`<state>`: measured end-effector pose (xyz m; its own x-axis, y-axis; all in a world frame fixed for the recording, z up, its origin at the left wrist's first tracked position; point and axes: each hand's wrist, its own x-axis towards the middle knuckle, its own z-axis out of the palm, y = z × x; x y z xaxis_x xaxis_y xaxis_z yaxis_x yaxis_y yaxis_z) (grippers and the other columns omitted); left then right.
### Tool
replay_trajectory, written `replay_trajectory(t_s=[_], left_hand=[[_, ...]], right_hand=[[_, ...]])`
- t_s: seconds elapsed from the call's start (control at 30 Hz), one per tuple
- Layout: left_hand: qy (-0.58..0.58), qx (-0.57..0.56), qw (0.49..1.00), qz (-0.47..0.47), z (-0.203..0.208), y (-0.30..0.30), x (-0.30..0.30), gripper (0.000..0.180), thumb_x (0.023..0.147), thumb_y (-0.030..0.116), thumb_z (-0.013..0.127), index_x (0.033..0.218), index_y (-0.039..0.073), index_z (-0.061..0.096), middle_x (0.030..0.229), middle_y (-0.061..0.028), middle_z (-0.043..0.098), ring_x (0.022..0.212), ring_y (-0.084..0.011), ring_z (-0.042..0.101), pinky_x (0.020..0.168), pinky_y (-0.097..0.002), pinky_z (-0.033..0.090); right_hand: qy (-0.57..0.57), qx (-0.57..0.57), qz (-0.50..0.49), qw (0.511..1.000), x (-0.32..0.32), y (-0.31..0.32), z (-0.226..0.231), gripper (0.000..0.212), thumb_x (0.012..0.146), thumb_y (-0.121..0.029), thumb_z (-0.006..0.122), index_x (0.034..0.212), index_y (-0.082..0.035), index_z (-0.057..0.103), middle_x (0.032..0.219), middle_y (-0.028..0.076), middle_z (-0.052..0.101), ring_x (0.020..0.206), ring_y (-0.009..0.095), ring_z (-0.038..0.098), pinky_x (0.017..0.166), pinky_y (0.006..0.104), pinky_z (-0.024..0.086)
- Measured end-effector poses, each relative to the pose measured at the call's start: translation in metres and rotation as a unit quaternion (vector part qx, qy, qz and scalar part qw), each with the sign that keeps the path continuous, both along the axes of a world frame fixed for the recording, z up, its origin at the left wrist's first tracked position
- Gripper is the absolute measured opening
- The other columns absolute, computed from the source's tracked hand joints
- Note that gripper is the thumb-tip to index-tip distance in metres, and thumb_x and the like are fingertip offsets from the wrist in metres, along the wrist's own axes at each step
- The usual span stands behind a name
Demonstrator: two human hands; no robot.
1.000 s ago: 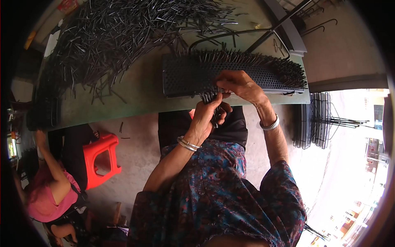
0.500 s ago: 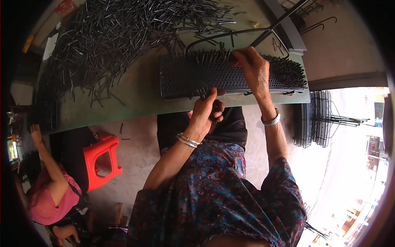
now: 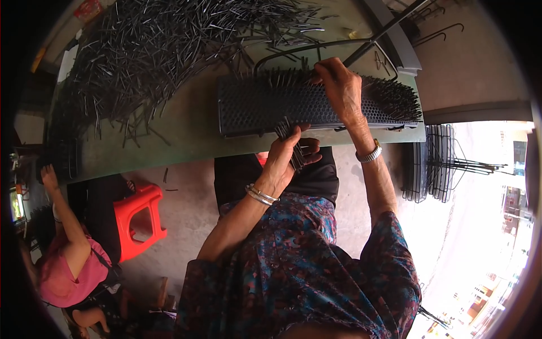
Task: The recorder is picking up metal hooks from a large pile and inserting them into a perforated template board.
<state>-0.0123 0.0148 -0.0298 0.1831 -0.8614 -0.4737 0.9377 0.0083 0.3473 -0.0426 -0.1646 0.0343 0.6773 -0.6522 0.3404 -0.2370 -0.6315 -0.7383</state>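
Left hand (image 3: pixel 280 157) pinching bundle of thin black rods (image 3: pixel 284 130) by long black honeycomb-holed tray (image 3: pixel 248 112), loose hold may spill some; right hand (image 3: pixel 342 91) above tray, can't tell grip, brushing could topple upright black rods (image 3: pixel 395 97)

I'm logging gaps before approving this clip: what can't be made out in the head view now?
Head view:
Whether the right hand holds a rod: too small and dark at its grip.
How many black rods the left hand holds: overlapping, partly thumb-covered.
What the co-worker's hand touches: lost in rim darkness.
How far the rod pile extends: top edge cuts it.
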Motion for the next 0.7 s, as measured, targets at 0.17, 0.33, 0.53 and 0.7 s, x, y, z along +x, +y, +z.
replay_trajectory(t_s=[0.17,0.33,0.53,0.7], left_hand=[[0.039,0.035,0.998,0.047,-0.007,0.001,-0.005,0.025,0.098,0.029,0.054,0.102,0.004,0.057,0.087,-0.0133,0.065,0.080,-0.0252,0.066,0.074,-0.0453,0.058],[0.022,0.030,0.998,0.047,-0.002,0.004,-0.005,0.024,0.098,0.027,0.054,0.102,0.004,0.058,0.086,-0.0127,0.065,0.080,-0.0240,0.066,0.073,-0.0450,0.059],[0.007,0.039,0.999,0.038,-0.004,0.005,-0.005,0.029,0.098,0.031,0.053,0.109,0.005,0.055,0.089,-0.0139,0.065,0.081,-0.0241,0.066,0.073,-0.0446,0.057],[-0.030,0.077,0.995,0.056,0.001,0.006,-0.007,0.028,0.098,0.030,0.053,0.106,0.004,0.058,0.083,-0.0109,0.064,0.067,-0.0159,0.058,0.062,-0.0348,0.054]], right_hand=[[0.010,0.001,0.001,1.000,0.000,-0.001,0.000,0.012,0.092,-0.011,0.058,0.096,0.000,0.064,0.076,0.009,0.071,0.074,0.013,0.070,0.067,0.0253,0.052],[0.023,-0.051,0.007,0.998,-0.001,-0.001,-0.008,0.013,0.092,-0.011,0.059,0.098,-0.001,0.064,0.078,0.009,0.071,0.074,0.015,0.070,0.067,0.0254,0.052],[0.044,-0.144,0.050,0.987,-0.002,-0.008,-0.013,0.013,0.087,-0.013,0.065,0.098,-0.006,0.068,0.085,0.009,0.067,0.074,0.020,0.066,0.066,0.0306,0.052],[0.039,-0.306,0.012,0.951,-0.002,-0.007,-0.021,0.014,0.083,-0.018,0.070,0.096,-0.014,0.072,0.094,0.006,0.061,0.085,0.024,0.061,0.068,0.0344,0.051]])
